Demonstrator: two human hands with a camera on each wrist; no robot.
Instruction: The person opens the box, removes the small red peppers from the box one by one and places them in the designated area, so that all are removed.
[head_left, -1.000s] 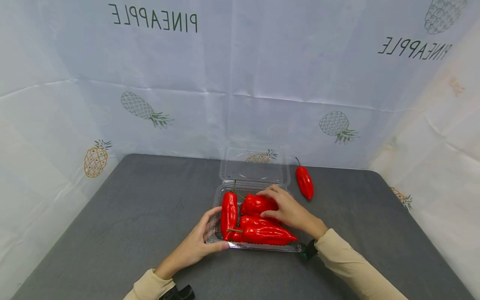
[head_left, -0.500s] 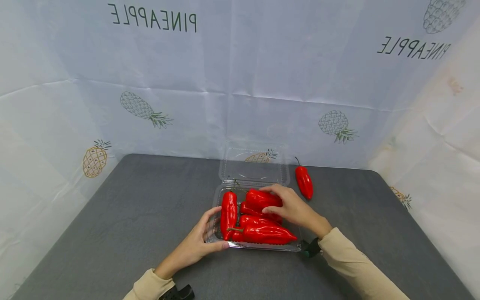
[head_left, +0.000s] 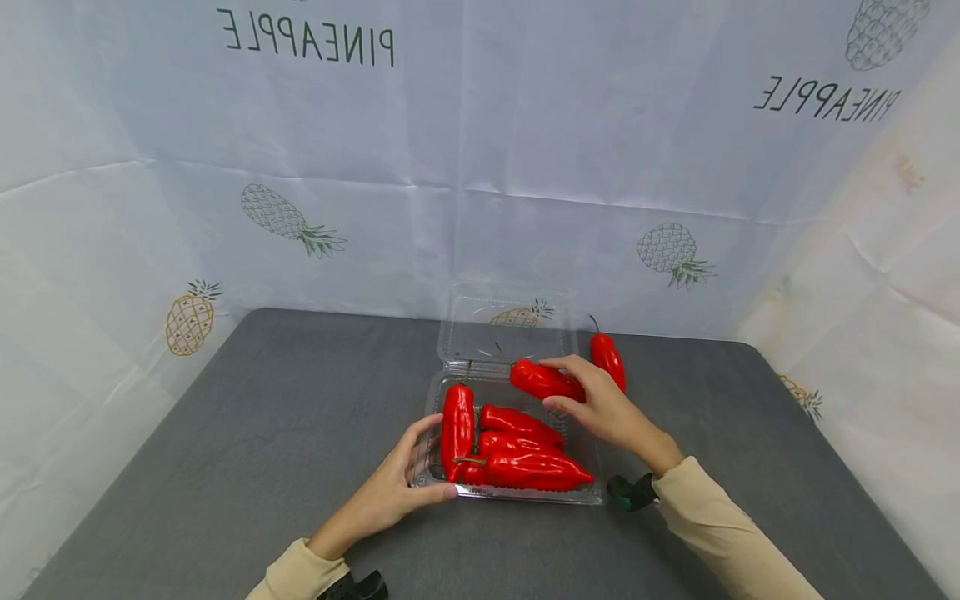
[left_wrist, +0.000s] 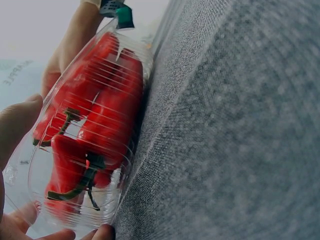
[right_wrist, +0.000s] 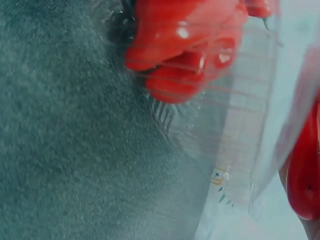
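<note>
A clear plastic clamshell container stands on the table with its lid raised at the back. My left hand grips its front left corner, thumb at the front rim and fingers along the left side. Above the back right of the container, my right hand holds a red pepper between thumb and fingers, its stem pointing left. Inside the container lie several red peppers. One pepper lies lengthwise at the left; another pepper lies crosswise at the front.
Another red pepper lies on the grey table behind my right hand, partly hidden by it. A white cloth printed with pineapples hangs behind and at both sides.
My right hand has lifted the red pepper from the pile in the container and moved it back and to the right. The left hand has stayed in place.
</note>
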